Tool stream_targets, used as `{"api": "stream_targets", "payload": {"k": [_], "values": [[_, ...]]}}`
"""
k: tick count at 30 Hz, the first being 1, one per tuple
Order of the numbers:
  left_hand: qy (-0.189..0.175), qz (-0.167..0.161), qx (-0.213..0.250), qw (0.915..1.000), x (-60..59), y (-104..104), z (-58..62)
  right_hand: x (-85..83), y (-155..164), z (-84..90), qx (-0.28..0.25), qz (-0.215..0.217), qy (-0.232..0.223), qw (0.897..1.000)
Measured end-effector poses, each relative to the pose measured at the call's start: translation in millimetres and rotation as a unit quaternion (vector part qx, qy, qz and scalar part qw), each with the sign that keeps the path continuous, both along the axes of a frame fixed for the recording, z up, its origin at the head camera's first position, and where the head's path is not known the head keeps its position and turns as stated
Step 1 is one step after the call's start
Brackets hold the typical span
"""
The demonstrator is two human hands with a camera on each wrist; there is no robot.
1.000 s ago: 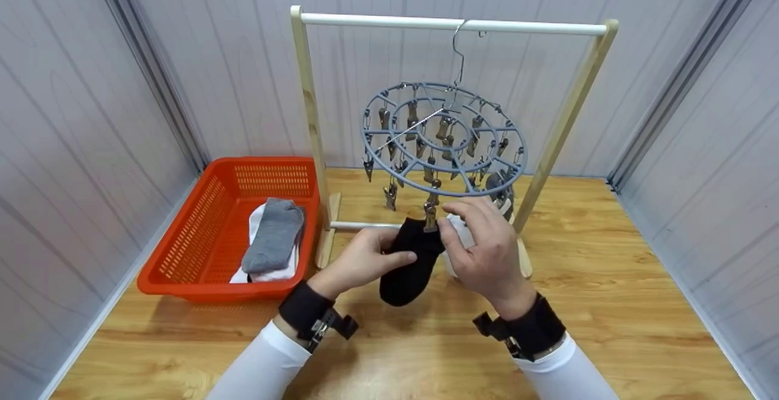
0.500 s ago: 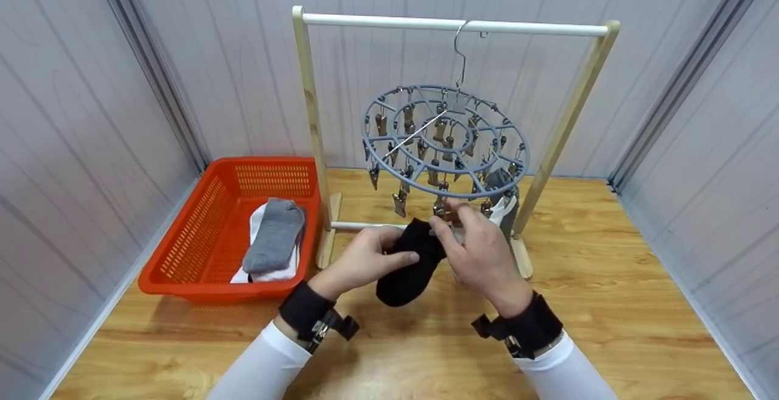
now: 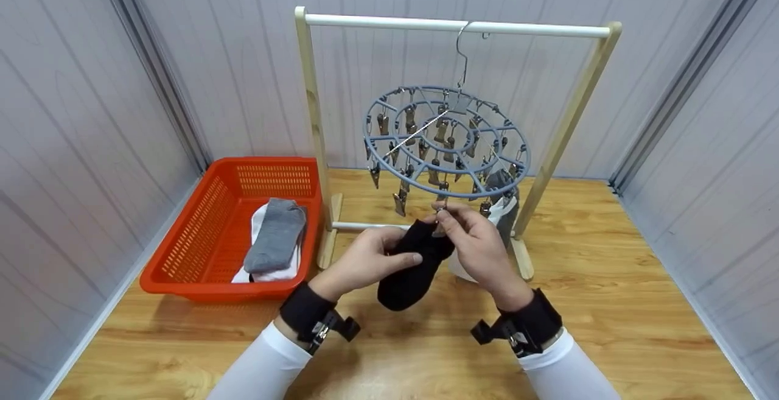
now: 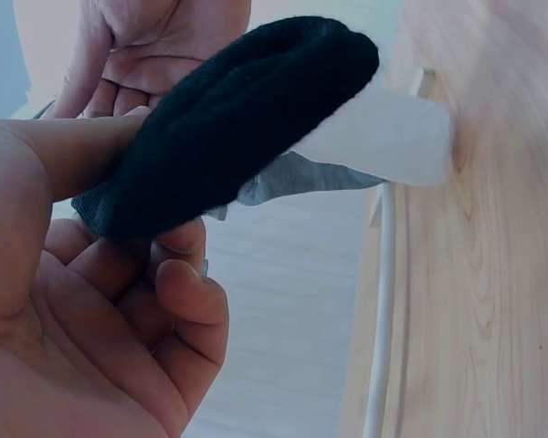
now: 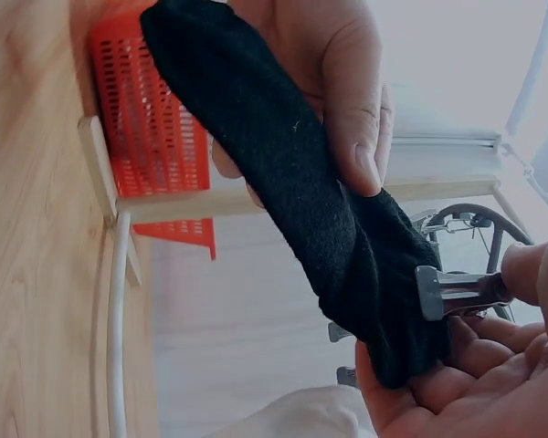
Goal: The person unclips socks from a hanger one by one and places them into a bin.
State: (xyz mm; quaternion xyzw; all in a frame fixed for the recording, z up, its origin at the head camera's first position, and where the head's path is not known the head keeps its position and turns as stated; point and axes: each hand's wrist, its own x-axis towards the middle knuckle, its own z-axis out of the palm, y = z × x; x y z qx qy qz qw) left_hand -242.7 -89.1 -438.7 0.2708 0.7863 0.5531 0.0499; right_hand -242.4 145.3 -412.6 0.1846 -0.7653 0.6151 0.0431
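Black sock at the peg hanger

Left hand grips the black sock; right hand pinches a clip onto its top, under the round hanger.

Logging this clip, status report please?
Left hand grips black sock. Right hand pinches clip at the sock's top. White sock hangs close behind.

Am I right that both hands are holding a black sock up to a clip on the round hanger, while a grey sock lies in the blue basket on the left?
Nearly: the basket is orange-red, not blue, as the head view shows. The rest holds: left hand and right hand hold the black sock at a clip on the round hanger, and the grey sock lies in it.
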Motion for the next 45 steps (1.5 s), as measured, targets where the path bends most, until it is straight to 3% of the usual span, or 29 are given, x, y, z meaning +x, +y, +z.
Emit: {"api": "stream_targets", "payload": {"k": [16,28,45], "values": [[-0.001,0.007,-0.002,1.0,-0.7,-3.1,2.6,1.2,1.8,-0.3,-0.062,-0.034,0.02,0.997],[0.002,0.001,0.005,1.0,0.6,-4.4,5.9,1.5,1.6,-0.5,-0.096,-0.034,0.034,0.994],[-0.009,-0.004,0.008,0.9999,0.4,-6.1,7.0,2.0,3.1,0.2,-0.111,-0.049,0.059,0.991]]}}
